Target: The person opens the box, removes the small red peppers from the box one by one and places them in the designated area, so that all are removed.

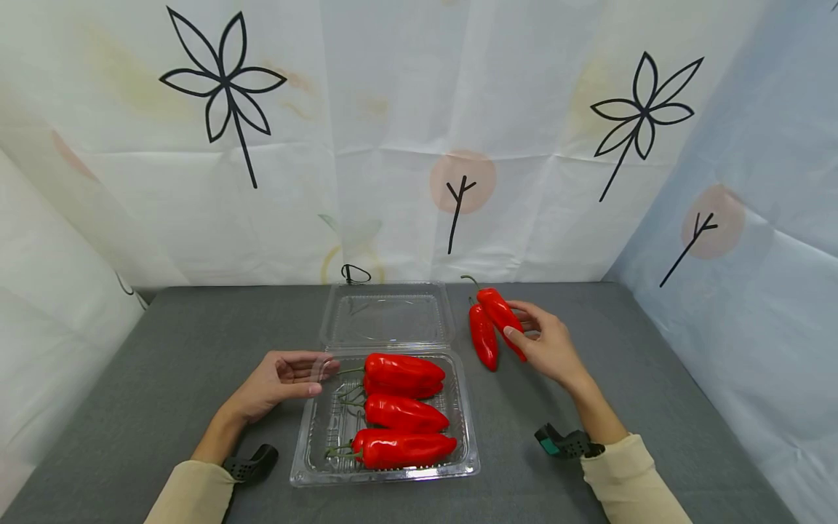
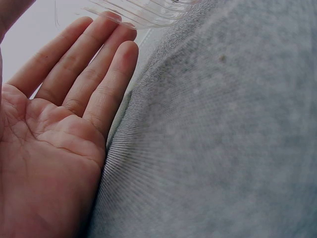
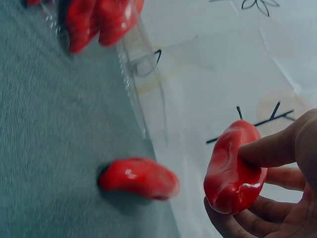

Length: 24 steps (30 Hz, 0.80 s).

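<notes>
Pepper [image 1: 500, 311] is being pinched by the right hand [image 1: 546, 346], thumb on top and fingers curling under, right of centre in the head view; whether it is clear of the grey table [image 1: 164, 364] is hard to tell there. A second loose pepper [image 1: 483, 336] is lying just left of it, flat on the table, the two close or touching. Left hand [image 1: 278, 377] is resting flat, fingers straight and relaxed, holding nothing, its fingertips [image 1: 325, 366] touching the left rim of the clear plastic box [image 1: 458, 466]. Box is sitting at lower centre with its lid [image 1: 388, 314] folded open toward the curtain, three peppers [image 1: 402, 411] lying side by side inside, stems pointing left.

Judging from this, the step in hand looks like loading peppers into the box: three are in, one is being picked up, one is waiting. Next move is probably calling for lifting the held pepper over the right wall and finding room beside the three without rolling them, while the left hand is steadying the box.

Right wrist view is showing what the head view is not: the held pepper [image 3: 233, 171] is off the table, pinched near its blunt end, and well apart from the loose one [image 3: 138, 177] from that angle. Left wrist view is showing the open palm [image 2: 49, 148] and fingertips at the box rim [image 2: 138, 12], no peppers.
</notes>
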Available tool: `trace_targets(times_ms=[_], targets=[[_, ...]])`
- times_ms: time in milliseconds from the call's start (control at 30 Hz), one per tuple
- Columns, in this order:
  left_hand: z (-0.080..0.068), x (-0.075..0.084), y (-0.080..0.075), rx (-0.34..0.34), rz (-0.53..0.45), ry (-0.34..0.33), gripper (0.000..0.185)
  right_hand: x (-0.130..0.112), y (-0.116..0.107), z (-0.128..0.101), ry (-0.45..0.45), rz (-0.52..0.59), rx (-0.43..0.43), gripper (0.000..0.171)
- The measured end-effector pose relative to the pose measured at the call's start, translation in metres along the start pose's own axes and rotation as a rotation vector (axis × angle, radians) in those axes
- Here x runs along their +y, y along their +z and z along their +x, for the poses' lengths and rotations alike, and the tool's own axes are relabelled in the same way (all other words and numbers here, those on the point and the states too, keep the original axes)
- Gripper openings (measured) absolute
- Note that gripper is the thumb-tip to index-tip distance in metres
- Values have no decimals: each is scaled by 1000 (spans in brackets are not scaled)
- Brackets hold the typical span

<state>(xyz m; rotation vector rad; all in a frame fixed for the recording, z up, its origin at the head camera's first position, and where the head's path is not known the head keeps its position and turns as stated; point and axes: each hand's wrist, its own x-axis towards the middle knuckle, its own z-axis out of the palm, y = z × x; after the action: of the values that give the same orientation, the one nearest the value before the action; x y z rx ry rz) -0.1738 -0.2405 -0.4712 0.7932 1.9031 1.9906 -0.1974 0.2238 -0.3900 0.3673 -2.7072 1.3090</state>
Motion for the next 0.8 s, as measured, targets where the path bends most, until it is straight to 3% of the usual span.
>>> trace_targets(times_ms=[433,800], targets=[[0,0,0,-16,-19,27,47,24,4,9,249,-108,37,49],[0,0,-1,-19,-25,35,47,38,10,9,292,-199,-1,49]])
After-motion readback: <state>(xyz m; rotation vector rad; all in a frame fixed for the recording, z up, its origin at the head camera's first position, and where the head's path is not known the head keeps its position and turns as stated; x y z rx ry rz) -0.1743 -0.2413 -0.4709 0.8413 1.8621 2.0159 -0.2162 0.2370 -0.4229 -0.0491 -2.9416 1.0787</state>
